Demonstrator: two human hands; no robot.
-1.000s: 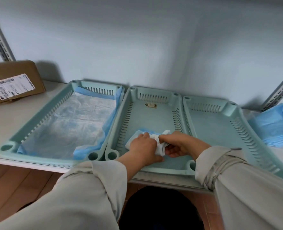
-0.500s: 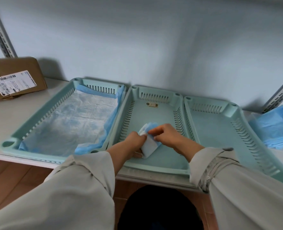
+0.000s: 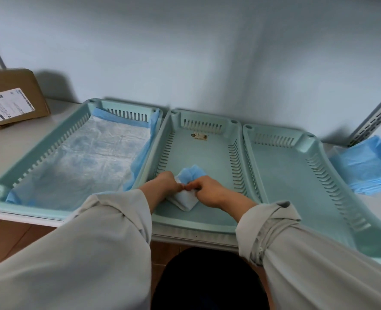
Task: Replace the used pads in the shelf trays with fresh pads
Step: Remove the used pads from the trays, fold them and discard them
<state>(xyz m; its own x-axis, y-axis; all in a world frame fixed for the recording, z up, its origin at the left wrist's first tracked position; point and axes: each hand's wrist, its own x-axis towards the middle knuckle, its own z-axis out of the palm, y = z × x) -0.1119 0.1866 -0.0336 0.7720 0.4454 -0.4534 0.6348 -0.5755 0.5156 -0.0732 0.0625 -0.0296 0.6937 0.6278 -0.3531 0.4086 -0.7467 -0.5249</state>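
Head view, looking forward and down onto a white shelf board [image 3: 17, 139] set against a pale blue-grey wall. Three pale green plastic trays with slotted side walls stand side by side, their long rims touching or nearly so. The left tray [image 3: 51, 144] is lined with a flat white absorbent pad with blue edging [image 3: 89, 157], whose blue border rides up the far and right walls. The middle tray [image 3: 207, 153] holds a folded blue-and-white pad [image 3: 188, 193], bunched into a small packet over the near half of the tray floor; a small brownish label or mark [image 3: 199, 136] sits on the floor near its far wall. The right tray [image 3: 285, 166] shows only its bare floor. Both hands meet over the folded pad: the left hand [image 3: 167, 184] grips its left side with curled fingers, and the right hand [image 3: 209, 191] grips its right side likewise, the fingertips of the two hands almost touching. Loose light grey sleeves [image 3: 109, 242] cover both forearms. A stack of flat blue pads [image 3: 368, 166] lies on the shelf just beside the right tray. A brown cardboard parcel with a white shipping label [image 3: 11, 97] rests at the far left, apart from the trays. Perforated metal shelf uprights [image 3: 375, 117] rise at both sides.
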